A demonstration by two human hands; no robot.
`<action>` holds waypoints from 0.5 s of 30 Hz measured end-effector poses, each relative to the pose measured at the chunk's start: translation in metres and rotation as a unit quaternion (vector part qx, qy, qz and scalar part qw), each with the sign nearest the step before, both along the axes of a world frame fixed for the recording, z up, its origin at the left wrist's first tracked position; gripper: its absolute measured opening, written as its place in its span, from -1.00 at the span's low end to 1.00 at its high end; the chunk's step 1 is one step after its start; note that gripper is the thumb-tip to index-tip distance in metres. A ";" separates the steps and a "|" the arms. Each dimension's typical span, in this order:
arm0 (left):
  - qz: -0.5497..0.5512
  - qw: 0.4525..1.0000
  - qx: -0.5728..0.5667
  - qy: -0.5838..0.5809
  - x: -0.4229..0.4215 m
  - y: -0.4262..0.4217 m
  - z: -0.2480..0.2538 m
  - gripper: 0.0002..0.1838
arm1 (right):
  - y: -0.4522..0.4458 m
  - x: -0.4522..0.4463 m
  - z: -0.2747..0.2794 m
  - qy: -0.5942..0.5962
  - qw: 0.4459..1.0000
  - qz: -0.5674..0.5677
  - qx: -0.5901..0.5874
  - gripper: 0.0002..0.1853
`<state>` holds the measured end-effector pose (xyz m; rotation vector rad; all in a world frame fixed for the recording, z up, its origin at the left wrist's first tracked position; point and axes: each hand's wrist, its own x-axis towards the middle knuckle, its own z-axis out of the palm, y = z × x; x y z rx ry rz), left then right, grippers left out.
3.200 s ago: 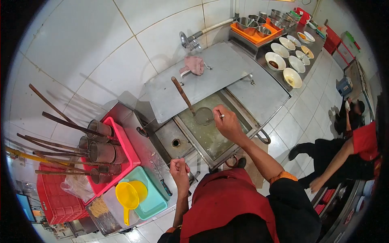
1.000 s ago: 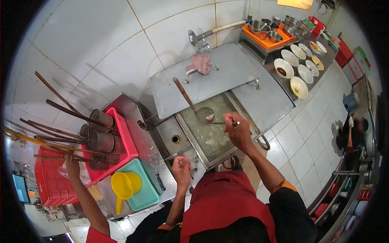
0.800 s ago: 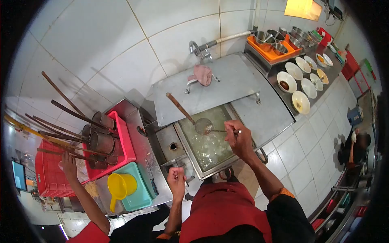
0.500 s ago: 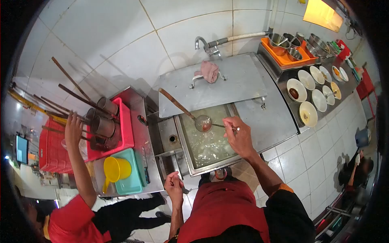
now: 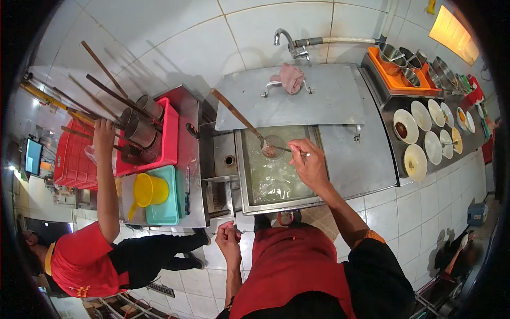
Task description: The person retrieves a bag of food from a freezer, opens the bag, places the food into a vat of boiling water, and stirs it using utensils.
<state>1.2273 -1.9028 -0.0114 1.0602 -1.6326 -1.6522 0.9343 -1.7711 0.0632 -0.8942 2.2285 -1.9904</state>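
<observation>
My right hand (image 5: 309,166) is closed around the thin metal handle of a spoon or similar utensil (image 5: 286,149). Its far end reaches a round wire strainer (image 5: 273,145), which holds something small and reddish. The strainer sits at the surface of cloudy water in a square steel vat (image 5: 281,203). Its long wooden handle (image 5: 234,112) leans back over a metal lid (image 5: 329,101). Low in front of the vat, my left hand (image 5: 228,242) is raised with its fingers curled together; whether anything small is in them is not visible.
At left, a co-worker's hand (image 5: 104,133) touches wooden handles beside metal strainers (image 5: 140,133) in a red tray (image 5: 171,139). Nearby stand a yellow dipper (image 5: 151,189) and a teal tray (image 5: 163,214). Several bowls (image 5: 415,162) line the right counter. A faucet (image 5: 289,42) and pink cloth (image 5: 291,77) are behind.
The whole view has shifted, so the vat and counters appear higher and mostly farther right. My right hand still holds the utensil at the strainer. My left hand stays low and curled.
</observation>
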 end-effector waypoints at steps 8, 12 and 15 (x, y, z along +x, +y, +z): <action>0.010 1.000 -0.018 -0.002 -0.002 -0.008 0.001 -0.81 | 0.005 0.005 0.007 -0.018 1.000 -0.004 0.016 -0.87; 0.008 1.000 -0.019 -0.002 -0.008 -0.008 0.001 -0.82 | 0.005 0.001 -0.002 -0.019 0.999 0.002 0.031 -0.87; 0.009 1.000 -0.020 -0.001 -0.010 -0.007 0.001 -0.82 | 0.009 0.000 0.002 -0.047 0.999 -0.023 0.004 -0.87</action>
